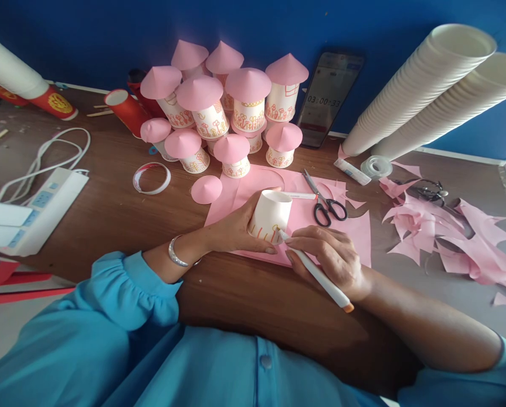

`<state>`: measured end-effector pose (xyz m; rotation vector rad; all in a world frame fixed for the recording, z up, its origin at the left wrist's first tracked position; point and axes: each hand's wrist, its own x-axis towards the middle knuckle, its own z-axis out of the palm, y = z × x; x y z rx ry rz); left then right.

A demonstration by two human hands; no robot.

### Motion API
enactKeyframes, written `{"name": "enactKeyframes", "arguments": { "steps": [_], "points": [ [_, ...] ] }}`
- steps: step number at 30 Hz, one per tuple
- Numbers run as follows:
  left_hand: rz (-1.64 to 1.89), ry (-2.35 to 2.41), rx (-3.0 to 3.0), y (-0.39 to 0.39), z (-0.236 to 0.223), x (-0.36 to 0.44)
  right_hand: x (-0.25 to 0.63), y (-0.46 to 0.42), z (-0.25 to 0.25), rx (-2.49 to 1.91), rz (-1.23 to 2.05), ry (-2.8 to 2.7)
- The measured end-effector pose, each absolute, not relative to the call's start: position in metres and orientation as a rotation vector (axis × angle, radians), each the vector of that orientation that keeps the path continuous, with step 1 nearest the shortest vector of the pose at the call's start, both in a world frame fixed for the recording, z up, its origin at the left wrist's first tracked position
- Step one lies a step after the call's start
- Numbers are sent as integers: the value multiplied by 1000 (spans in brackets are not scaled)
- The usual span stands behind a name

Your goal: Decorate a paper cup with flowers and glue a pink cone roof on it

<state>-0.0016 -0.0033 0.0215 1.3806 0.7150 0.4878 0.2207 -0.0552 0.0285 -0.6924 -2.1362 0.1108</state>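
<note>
My left hand [247, 224] is wrapped round a white paper cup [272, 209], held tilted above the pink paper [354, 237]. Orange and yellow strokes run along the lower part of the cup. In my right hand [331, 257] is a white marker pen [323, 280] with an orange end, its tip at the cup's drawn side. Just behind the cup lies another white marker [300, 195]. Black-handled scissors [327, 203] rest on the pink paper. A loose pink paper cone [206, 189] sits left of the cup.
Several decorated cups with pink cone roofs [248, 107] stand at the back. A phone [331, 99] showing a timer leans on the blue wall. Tall stacks of cups [418, 87] and pink scraps [426, 220] are right; a tape roll [152, 178] and power strip [45, 209] are left.
</note>
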Motion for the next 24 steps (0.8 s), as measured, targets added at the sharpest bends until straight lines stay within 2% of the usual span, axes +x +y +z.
{"name": "enactKeyframes", "arguments": {
  "steps": [24],
  "points": [
    [492,750,1413,-2,23,-2,223,-55,32,-732,63,-2130]
  ]
}}
